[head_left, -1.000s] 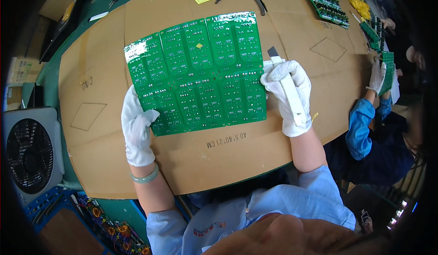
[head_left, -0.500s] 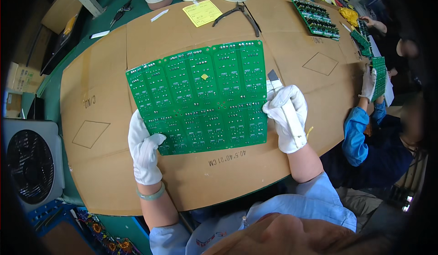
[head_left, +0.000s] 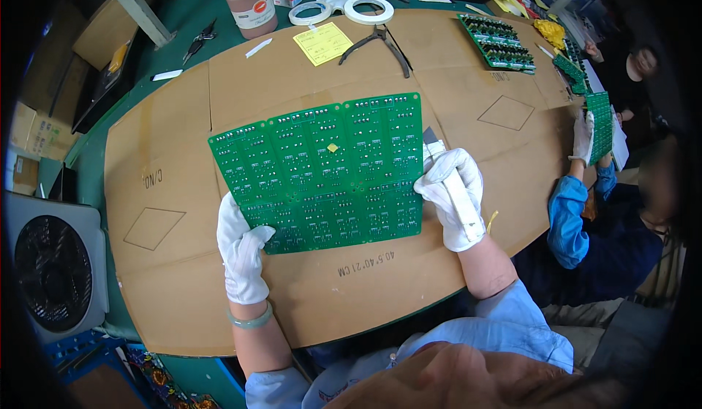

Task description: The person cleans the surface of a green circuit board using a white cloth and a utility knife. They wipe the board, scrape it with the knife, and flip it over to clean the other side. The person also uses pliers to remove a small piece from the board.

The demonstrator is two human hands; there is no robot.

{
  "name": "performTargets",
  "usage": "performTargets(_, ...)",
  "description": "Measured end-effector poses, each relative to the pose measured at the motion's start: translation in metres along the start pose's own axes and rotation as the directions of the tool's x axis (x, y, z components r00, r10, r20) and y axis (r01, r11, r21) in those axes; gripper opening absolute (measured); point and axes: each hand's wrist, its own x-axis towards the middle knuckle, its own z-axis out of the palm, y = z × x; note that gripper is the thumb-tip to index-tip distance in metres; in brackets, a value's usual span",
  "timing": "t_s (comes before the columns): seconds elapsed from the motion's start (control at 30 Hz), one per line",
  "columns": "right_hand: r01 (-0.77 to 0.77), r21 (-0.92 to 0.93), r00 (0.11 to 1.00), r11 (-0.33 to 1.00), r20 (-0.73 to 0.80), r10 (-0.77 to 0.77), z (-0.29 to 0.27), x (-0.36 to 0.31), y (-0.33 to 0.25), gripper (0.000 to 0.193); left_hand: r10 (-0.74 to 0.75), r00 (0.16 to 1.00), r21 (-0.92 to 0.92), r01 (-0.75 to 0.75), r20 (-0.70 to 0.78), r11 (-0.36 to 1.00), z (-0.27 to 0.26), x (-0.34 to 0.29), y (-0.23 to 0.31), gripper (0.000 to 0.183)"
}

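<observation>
I hold a large green circuit board [head_left: 322,182] up over the cardboard, its face of solder joints turned toward me. A small yellow piece [head_left: 333,148] sits on its upper middle. My left hand [head_left: 245,252], in a white glove, is closed on the lower left corner, thumb on the face. My right hand [head_left: 455,193], gloved too, pinches the right edge. Tucked in that same hand is a flat white tool [head_left: 462,208] with a dark grey end showing beyond the fingers; its exact kind is unclear.
Brown cardboard [head_left: 175,292] covers the table. Nippers [head_left: 380,45], a yellow paper slip [head_left: 322,43], tape rolls [head_left: 368,10] and a pink bottle [head_left: 251,10] lie beyond the board. Populated boards [head_left: 497,42] lie far right. A co-worker's gloved hand [head_left: 583,135] holds another board. A fan [head_left: 55,270] stands left.
The whole view has shifted, so the table things sit lower in the picture. The board tilts slightly more away, its upper edge lower in view. Both hands keep their hold.
</observation>
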Motion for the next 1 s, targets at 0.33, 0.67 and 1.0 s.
performTargets(0.33, -0.100, -0.041, 0.990, 0.994, -0.100, 0.095, 0.013, -0.003, -0.010, 0.030, -0.011, 1.000, -0.143, 0.015, 0.025, 0.990, 0.002, -0.002, 0.004, 0.075)
performTargets(0.67, -0.075, -0.050, 0.991, 0.996, -0.111, 0.069, 0.017, -0.005, -0.014, 0.031, -0.079, 0.996, -0.031, 0.080, 0.041, 0.996, 0.002, -0.003, 0.010, 0.075)
performTargets(1.0, -0.082, -0.070, 0.991, 0.994, -0.115, 0.074, 0.016, -0.005, -0.012, 0.031, -0.063, 0.997, -0.068, 0.065, 0.035, 0.996, 0.005, -0.004, 0.015, 0.073)
